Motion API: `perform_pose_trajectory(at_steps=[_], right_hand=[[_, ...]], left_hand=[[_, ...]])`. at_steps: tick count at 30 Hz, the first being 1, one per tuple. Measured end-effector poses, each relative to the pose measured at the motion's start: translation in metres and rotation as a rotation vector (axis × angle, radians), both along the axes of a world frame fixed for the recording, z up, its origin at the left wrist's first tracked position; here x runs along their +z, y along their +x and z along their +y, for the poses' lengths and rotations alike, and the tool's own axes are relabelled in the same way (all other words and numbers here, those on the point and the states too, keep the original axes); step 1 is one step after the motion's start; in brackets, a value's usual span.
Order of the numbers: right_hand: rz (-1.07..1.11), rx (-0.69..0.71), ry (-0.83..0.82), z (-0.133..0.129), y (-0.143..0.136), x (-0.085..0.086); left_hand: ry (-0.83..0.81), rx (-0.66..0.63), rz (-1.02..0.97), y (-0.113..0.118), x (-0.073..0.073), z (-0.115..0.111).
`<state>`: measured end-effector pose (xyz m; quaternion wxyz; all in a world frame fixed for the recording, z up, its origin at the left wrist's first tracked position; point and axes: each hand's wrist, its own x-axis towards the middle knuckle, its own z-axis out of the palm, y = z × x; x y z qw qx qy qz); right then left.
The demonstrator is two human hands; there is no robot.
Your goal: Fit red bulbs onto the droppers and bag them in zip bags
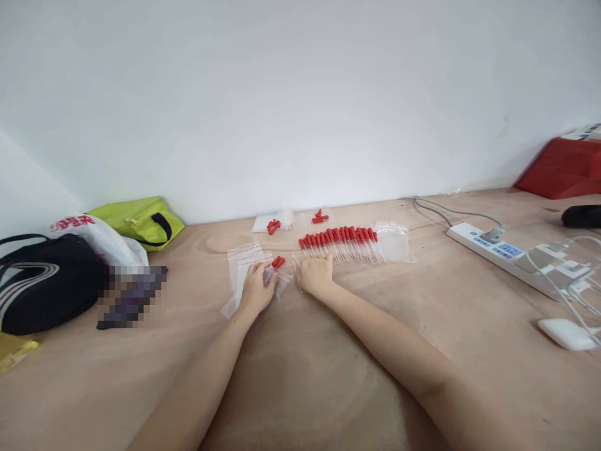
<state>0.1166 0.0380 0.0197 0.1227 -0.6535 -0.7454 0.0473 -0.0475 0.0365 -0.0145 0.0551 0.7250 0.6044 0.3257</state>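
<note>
My left hand (257, 289) rests with its fingers apart on a stack of clear zip bags (238, 266) near the middle of the table. Just beyond its fingertips lie a few red pieces (278, 262). To the right, my right hand (315, 274) is closed, with a bit of clear plastic at its left edge; what its fingers hold is too hidden to name. Beyond that hand stretches a row of red-capped clear droppers (340, 237), with a clear bag (397, 242) at the right end. Two small groups of red pieces (273, 225) (320, 217) lie on bags farther back.
On the wooden table (300, 376), a black bag (56, 282), a white bag (122, 250) and a lime-green pouch (141, 219) sit left. A power strip (498, 247) with cables, a white case (567, 334) and a red bag (563, 168) are right. A wall stands behind.
</note>
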Motion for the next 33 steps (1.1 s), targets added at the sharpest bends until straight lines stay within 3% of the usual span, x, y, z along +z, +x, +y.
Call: perform_pose_trajectory(at_steps=[5,10,14,18,22,25,27,30,33], right_hand=[[-0.037,0.039,0.126,-0.013,0.017,-0.006],[-0.034,0.093,0.303,-0.035,0.066,-0.023],[0.011,0.093,0.383,-0.047,0.103,-0.037],[0.078,0.081,0.436,-0.049,0.114,-0.040],[0.111,0.165,0.430,-0.045,0.108,-0.039],[0.142,0.226,0.397,-0.043,0.105,-0.043],[0.170,0.252,0.381,-0.041,0.105,-0.046],[0.219,0.321,0.355,-0.041,0.106,-0.048],[0.263,0.402,0.330,-0.044,0.105,-0.045]], left_hand=[[0.018,-0.006,0.033,0.009,0.007,0.006],[0.018,0.031,0.207,0.022,0.016,0.028],[0.010,0.027,0.208,0.027,0.019,0.041],[0.034,0.029,0.172,0.029,0.022,0.043],[0.104,0.041,0.057,0.037,0.029,0.028],[0.040,-0.149,-0.324,0.045,0.029,0.002],[-0.013,-0.280,-0.458,0.049,0.026,-0.017],[-0.107,-0.368,-0.501,0.053,0.019,-0.038],[-0.114,-0.368,-0.511,0.054,0.013,-0.045]])
